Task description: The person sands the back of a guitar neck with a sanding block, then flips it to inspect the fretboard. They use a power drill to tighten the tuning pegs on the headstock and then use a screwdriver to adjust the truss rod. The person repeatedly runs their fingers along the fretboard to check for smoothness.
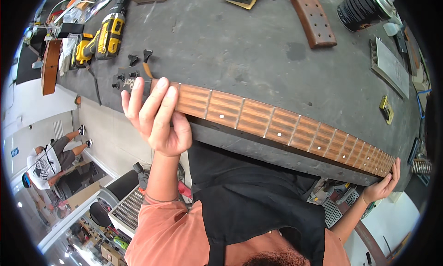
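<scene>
A guitar neck [258, 118] with a striped wooden fretboard, white dot inlays and a dark headstock [121, 86] with black tuners lies slantwise along the near edge of the workbench [267, 49]. My left hand [154, 118] is curled on its headstock end, beside the nut, fingers over the strip of wood and thumb below. At the far right, my right hand [383, 183] holds the other end, its fingertips at the side of the fretboard. I see no strings on the neck.
A yellow cordless drill [109, 35], a brown holed wooden block [311, 19], a black can [362, 10], grey flat boards [387, 65] and a small yellow tool [386, 110] rest around the bench. Below left are a person [44, 167] in grey shorts and a metal roller stand [127, 210].
</scene>
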### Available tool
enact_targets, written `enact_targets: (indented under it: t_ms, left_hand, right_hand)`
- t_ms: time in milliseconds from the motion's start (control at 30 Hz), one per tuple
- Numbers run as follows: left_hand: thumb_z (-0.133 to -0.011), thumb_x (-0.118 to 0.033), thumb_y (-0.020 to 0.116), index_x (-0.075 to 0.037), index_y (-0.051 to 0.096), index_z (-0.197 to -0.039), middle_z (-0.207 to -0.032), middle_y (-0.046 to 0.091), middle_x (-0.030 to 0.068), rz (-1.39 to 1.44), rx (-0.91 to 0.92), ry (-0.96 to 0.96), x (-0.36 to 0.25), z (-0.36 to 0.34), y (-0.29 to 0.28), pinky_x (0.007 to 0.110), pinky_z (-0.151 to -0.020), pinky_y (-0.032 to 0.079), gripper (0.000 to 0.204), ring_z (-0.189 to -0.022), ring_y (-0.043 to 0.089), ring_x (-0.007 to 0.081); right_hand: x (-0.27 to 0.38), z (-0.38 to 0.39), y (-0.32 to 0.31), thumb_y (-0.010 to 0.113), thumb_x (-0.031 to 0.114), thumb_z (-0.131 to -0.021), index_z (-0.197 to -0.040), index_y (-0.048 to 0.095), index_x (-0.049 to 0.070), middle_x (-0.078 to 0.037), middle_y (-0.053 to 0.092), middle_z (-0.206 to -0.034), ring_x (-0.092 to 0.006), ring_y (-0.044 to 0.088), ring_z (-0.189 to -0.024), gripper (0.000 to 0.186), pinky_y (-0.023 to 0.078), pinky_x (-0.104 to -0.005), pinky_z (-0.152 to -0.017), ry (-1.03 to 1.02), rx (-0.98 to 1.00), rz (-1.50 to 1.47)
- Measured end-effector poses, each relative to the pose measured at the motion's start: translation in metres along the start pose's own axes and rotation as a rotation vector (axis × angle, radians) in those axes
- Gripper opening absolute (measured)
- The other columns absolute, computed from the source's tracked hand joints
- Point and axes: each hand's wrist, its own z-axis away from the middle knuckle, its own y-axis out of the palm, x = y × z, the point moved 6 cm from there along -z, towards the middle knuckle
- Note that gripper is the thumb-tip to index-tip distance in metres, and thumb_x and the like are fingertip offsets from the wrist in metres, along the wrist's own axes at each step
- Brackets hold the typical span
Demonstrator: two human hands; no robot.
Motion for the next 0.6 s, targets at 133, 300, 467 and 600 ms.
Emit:
enact_targets:
  t_ms: [133, 300, 467, 600]
  left_hand:
    - [-0.101, -0.004, 0.065, -0.007, 0.079, -0.139, -0.152, 0.08, 0.0187, 0.062, -0.058, 0.015, 0.003, 0.004, 0.001, 0.064, -0.141, 0.03, 0.041, -0.159, 0.06, 0.0504]
    - [-0.098, -0.001, 0.068, -0.013, 0.077, -0.134, -0.147, 0.081, 0.0148, 0.11, -0.11, 0.0, 0.005, 0.007, 0.003, 0.066, -0.142, 0.029, 0.038, -0.154, 0.065, 0.0475]
    - [-0.103, -0.002, 0.069, -0.012, 0.073, -0.134, -0.15, 0.077, 0.0194, 0.144, -0.142, 0.03, 0.01, 0.015, 0.004, 0.068, -0.14, 0.032, 0.033, -0.153, 0.065, 0.0496]
    - [-0.101, -0.002, 0.068, -0.011, 0.074, -0.131, -0.154, 0.073, 0.0202, 0.102, -0.124, 0.013, 0.008, 0.011, 0.0, 0.068, -0.141, 0.031, 0.032, -0.154, 0.064, 0.0487]
  right_hand:
    - [0.003, -0.003, 0.002, 0.04, -0.001, -0.118, -0.146, 0.068, -0.012, -0.029, 0.068, -0.164, -0.0421, 0.064, -0.154, 0.04, 0.044, -0.0538, -0.138, -0.01, 0.0, 0.004]
    - [-0.002, -0.004, 0.0, 0.041, -0.001, -0.119, -0.146, 0.068, -0.013, -0.029, 0.069, -0.163, -0.0425, 0.064, -0.154, 0.04, 0.045, -0.0537, -0.137, -0.013, 0.005, 0.006]
    - [-0.001, -0.004, -0.001, 0.041, 0.001, -0.119, -0.147, 0.068, -0.014, -0.028, 0.069, -0.163, -0.0427, 0.064, -0.155, 0.042, 0.044, -0.0541, -0.138, -0.02, 0.014, 0.029]
    - [-0.002, -0.004, -0.002, 0.041, -0.001, -0.119, -0.148, 0.068, -0.013, -0.028, 0.069, -0.164, -0.041, 0.065, -0.154, 0.041, 0.045, -0.0528, -0.137, -0.031, 0.012, 0.013]
